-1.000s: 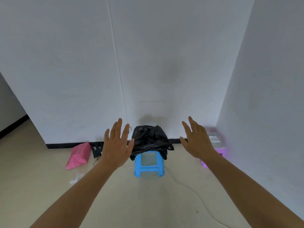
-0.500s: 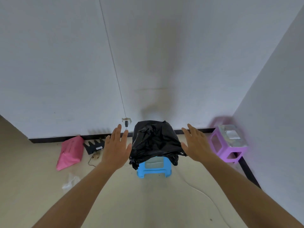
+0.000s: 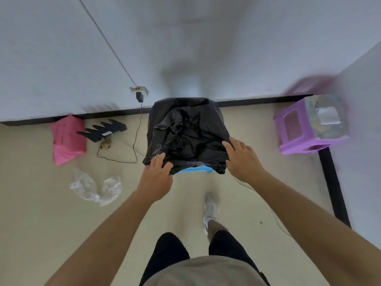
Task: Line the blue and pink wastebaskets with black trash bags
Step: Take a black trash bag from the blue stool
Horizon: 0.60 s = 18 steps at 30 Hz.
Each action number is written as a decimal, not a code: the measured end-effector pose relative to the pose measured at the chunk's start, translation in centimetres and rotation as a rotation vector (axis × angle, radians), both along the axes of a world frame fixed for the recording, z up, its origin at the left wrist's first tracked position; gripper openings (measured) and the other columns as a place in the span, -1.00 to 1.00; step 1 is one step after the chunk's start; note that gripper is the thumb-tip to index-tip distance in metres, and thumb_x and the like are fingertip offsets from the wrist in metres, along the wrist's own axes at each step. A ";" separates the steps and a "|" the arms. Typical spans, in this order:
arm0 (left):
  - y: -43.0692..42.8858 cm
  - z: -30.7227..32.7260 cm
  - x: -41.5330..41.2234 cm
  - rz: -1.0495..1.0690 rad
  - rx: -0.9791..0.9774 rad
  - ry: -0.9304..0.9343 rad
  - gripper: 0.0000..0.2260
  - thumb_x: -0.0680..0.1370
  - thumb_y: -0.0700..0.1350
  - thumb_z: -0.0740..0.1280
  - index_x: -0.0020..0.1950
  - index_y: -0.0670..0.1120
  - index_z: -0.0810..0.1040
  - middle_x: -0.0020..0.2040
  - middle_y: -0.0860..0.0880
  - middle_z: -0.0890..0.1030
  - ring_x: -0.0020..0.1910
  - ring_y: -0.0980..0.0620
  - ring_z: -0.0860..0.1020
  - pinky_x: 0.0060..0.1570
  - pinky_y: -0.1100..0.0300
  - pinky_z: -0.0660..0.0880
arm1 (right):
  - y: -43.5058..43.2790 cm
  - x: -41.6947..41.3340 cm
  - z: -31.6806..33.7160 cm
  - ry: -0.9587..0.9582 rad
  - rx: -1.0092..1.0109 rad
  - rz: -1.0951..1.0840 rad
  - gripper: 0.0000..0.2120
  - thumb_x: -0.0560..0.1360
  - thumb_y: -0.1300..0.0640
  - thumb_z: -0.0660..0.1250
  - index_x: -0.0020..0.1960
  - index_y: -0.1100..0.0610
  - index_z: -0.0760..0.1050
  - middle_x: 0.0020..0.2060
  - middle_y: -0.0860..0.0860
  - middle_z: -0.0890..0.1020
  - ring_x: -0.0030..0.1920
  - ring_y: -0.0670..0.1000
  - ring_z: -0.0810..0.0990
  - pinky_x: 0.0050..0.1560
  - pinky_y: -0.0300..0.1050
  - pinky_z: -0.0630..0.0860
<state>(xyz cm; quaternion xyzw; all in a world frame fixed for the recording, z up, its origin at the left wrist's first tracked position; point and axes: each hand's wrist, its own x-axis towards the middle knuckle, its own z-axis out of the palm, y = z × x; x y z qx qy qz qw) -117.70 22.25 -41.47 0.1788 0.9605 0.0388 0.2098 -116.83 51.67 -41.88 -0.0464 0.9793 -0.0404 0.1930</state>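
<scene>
A black trash bag (image 3: 186, 133) is draped over a container on the floor by the wall. Only a blue strip (image 3: 193, 169) of what is under it shows at the near edge. My left hand (image 3: 157, 176) is at the bag's near left corner, with fingers and thumb curled on the plastic edge. My right hand (image 3: 242, 159) lies on the near right corner with its fingers fairly straight on top of the bag. A pink object (image 3: 67, 139), a bag or a basket on its side, lies at the left by the wall.
A purple stool (image 3: 311, 129) stands at the right by the side wall. Black cardboard (image 3: 103, 130), a thin cable (image 3: 136, 141) and crumpled clear plastic (image 3: 97, 187) lie on the floor to the left. My legs and one shoe (image 3: 210, 211) are below the bag.
I have stepped closer and the camera has tilted down. Both hands went from raised and spread in the air to the near corners of the black bag.
</scene>
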 end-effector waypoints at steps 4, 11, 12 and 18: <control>2.2 -7.8 -1.6 -0.001 -0.025 -0.127 -0.63 0.55 -0.04 0.25 0.37 0.00 0.41 0.56 -0.22 0.07 0.54 -0.20 0.01 0.31 -0.14 0.29 | -0.9 -1.8 -7.3 -0.087 -0.015 0.019 -0.38 0.55 0.16 0.25 0.55 0.14 0.12 0.52 0.19 0.19 0.41 0.20 0.28 0.30 0.06 0.34; 2.7 -18.1 -4.6 -0.154 -0.284 -0.247 -0.53 0.57 -0.02 0.19 0.48 -0.04 0.26 0.58 -0.15 0.02 0.54 -0.20 -0.12 0.44 -0.20 0.05 | -2.1 -2.3 -16.9 -0.010 0.129 0.079 -0.30 0.43 0.25 0.35 0.52 0.12 0.19 0.53 0.29 0.09 0.51 0.30 0.08 0.43 0.21 0.12; 2.5 -18.4 -4.9 -0.145 -0.273 -0.237 -0.53 0.57 -0.05 0.19 0.47 -0.10 0.26 0.55 -0.13 0.14 0.54 -0.18 -0.04 0.44 -0.17 0.08 | -2.0 -2.6 -17.5 -0.019 0.134 0.074 -0.35 0.44 0.24 0.35 0.49 0.12 0.25 0.51 0.29 0.14 0.51 0.30 0.09 0.44 0.21 0.11; 1.3 -12.5 -7.8 0.022 0.027 0.070 -0.75 0.46 -0.14 0.35 0.10 -0.17 0.47 0.01 -0.17 0.49 0.03 -0.21 0.44 0.10 -0.07 0.35 | -2.3 -5.6 -13.8 0.064 -0.006 -0.213 -0.63 0.47 0.26 0.34 0.25 0.04 0.52 -0.05 0.08 0.63 -0.01 0.18 0.57 0.00 0.04 0.41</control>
